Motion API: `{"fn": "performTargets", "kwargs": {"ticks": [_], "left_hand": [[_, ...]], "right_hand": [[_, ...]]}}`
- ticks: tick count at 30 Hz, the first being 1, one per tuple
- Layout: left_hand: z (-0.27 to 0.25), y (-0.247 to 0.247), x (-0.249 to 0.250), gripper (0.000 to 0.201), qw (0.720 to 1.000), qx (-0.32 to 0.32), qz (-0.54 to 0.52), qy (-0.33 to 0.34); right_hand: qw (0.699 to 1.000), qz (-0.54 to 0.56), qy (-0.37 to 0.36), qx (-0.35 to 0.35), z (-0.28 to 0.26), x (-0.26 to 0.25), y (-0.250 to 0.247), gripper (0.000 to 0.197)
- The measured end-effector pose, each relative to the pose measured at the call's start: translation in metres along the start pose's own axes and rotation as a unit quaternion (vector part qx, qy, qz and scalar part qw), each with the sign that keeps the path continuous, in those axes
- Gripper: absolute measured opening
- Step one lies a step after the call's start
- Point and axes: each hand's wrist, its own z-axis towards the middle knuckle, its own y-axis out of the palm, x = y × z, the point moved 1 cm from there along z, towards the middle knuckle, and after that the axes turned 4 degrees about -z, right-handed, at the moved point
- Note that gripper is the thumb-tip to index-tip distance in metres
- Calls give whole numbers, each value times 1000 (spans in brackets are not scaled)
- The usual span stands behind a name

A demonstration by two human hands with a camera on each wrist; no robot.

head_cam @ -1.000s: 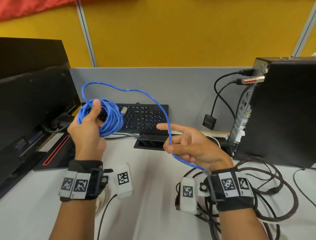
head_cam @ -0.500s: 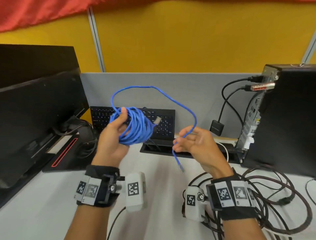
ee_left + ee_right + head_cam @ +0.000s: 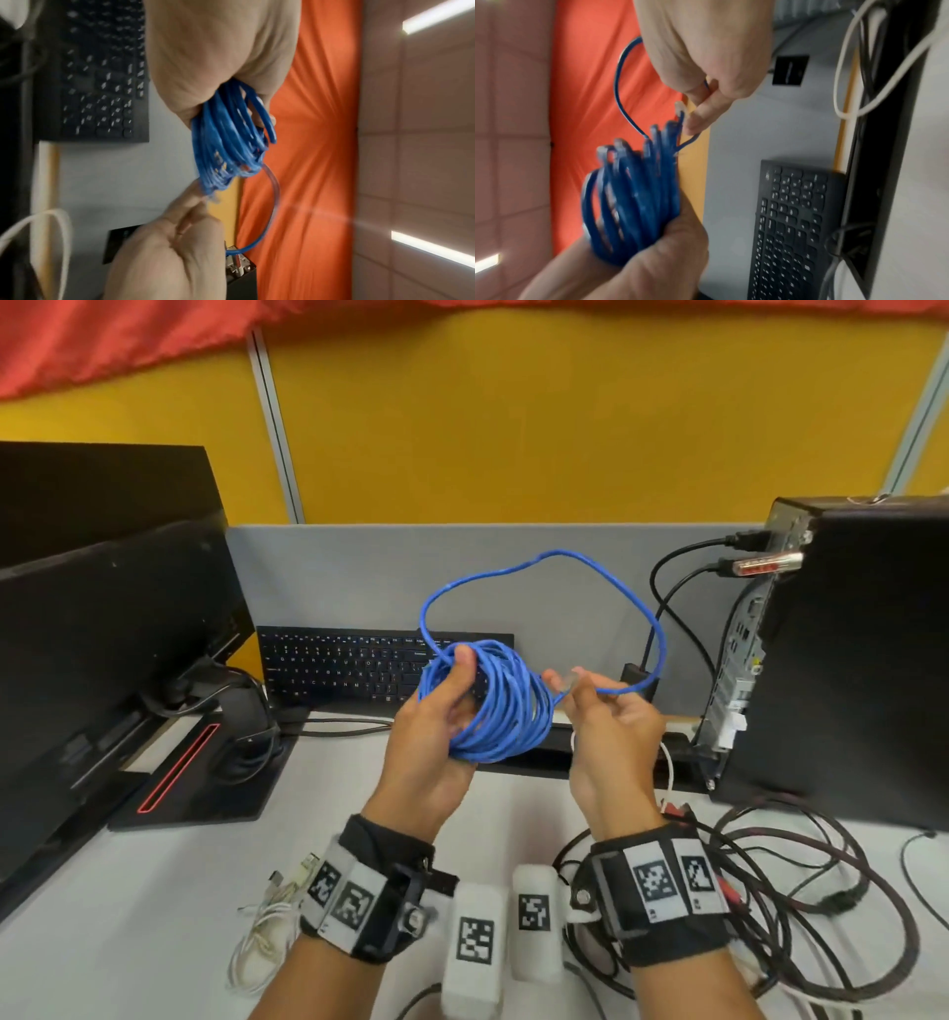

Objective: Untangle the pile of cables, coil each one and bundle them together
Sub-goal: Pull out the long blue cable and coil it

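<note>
Left hand [image 3: 436, 726] grips the coiled blue cable [image 3: 503, 706], thumb over the coil, fingers curled through it, above the bench [image 3: 154, 891]. Right hand [image 3: 611, 726], at 3 o'clock of the coil, pinches the cable's free end by its clear plug [image 3: 565, 681]; one loose loop arcs toward 12 o'clock. Dark cable pile [image 3: 821, 891] lies at 5 o'clock, partly cut off. Wrist views blurred.

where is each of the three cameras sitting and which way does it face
Head: on the person's head, looking forward and down at the desk; both forearms show, left hand gripping the blue cable, right hand pinching its end.
Left wrist: along the left hand toward the coil.
Right wrist: along the right hand toward the coil.
All views share the keyboard.
</note>
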Motion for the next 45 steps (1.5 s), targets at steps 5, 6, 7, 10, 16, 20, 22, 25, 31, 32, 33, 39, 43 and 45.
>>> {"fn": "performTargets", "kwargs": {"ticks": [5,6,7,10,16,20,22,25,31,32,33,39,43,45], "left_hand": [[-1,0,-3,53,992,5,84,96],[-2,0,-2,50,990,-8,98,97],[-3,-1,-1,47,989,-21,107,97],[-2,-6,3,42,986,-49,128,98],[0,-13,3,37,988,-60,144,10],[-3,-14,-2,42,976,-90,190,-64],[-2,-13,-3,41,975,-91,192,-63],[-1,-12,-1,42,975,-87,204,-32],[2,-17,3,38,978,-24,208,21],[3,-19,3,33,976,-1,212,42],[4,-20,3,26,973,22,220,68],[9,-20,1,13,954,109,220,170],[5,-13,2,16,958,86,198,188],[2,-13,5,18,963,81,183,180]], "right_hand": [[979,61,188,-42,2,0,-1,9],[976,46,203,-61,4,-1,-4,11],[974,26,210,-80,5,-2,-6,13],[971,-18,214,-106,10,-7,-15,14],[958,31,269,-94,8,-8,-13,22],[951,42,295,-78,7,-4,-13,18],[960,-22,266,-89,8,-2,-15,21],[960,-162,195,-116,8,-2,-19,11],[928,-282,166,-176,6,-7,-25,30],[926,-298,155,-171,7,-9,-26,32],[924,-328,129,-151,7,-12,-25,36],[896,-367,-146,-204,-10,-43,-1,18],[825,-401,-169,-361,-34,-40,20,14],[804,-443,-216,-332,-38,-40,24,19]]}}
